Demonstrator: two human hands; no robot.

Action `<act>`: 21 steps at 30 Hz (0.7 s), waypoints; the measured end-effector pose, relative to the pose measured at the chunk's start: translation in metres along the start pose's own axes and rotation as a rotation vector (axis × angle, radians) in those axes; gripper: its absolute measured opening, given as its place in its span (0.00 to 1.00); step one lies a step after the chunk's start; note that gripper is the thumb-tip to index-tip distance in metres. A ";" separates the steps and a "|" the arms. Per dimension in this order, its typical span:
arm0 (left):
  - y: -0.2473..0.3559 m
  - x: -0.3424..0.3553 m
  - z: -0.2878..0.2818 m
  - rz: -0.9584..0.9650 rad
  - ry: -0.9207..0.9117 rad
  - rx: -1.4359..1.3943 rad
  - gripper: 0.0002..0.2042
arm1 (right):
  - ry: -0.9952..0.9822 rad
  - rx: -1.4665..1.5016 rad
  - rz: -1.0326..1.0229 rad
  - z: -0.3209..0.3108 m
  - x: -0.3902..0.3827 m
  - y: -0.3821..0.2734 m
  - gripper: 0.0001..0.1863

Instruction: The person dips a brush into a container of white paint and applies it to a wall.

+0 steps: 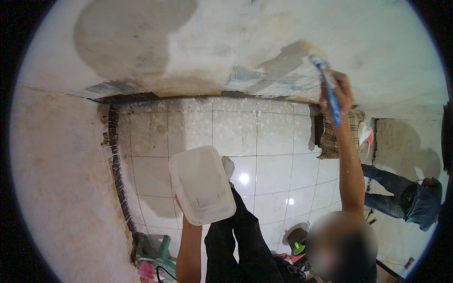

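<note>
One blue brush tight in one right hand, one white tub in one mostly hidden left hand.

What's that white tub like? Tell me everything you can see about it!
The tub is a pale, cloudy-white box with rounded corners, longer than it is wide, and looks like plastic. It seems open at the top, and a squarish outline shows inside near its closer end; whether that is liquid or just the bottom is hard to tell. The left hand, mostly hidden, holds it above the tiled floor, with its near end turned slightly to the right.
</note>
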State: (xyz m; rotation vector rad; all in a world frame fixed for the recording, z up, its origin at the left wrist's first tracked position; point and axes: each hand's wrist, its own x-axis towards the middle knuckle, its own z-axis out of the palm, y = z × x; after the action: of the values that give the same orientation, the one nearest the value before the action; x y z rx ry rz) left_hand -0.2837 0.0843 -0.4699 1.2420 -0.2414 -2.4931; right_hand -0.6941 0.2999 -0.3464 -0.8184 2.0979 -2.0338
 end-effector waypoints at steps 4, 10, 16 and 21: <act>-0.004 0.001 0.002 -0.007 0.007 0.000 0.32 | 0.287 -0.952 -0.985 0.022 0.015 -0.018 0.15; -0.010 0.013 -0.005 -0.018 -0.003 -0.004 0.33 | -0.166 -0.733 -0.031 0.025 -0.040 0.125 0.12; -0.016 0.038 -0.016 -0.026 -0.007 -0.006 0.34 | -0.511 -1.044 -0.245 0.033 -0.056 0.261 0.19; -0.023 0.060 -0.031 -0.048 0.015 -0.017 0.35 | -0.403 -1.026 -0.169 0.017 -0.033 0.259 0.18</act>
State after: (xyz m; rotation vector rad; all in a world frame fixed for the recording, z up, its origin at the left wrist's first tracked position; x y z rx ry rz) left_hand -0.2977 0.0833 -0.5393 1.2734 -0.1892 -2.5203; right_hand -0.7363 0.2884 -0.6041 -1.3823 2.7772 -0.5828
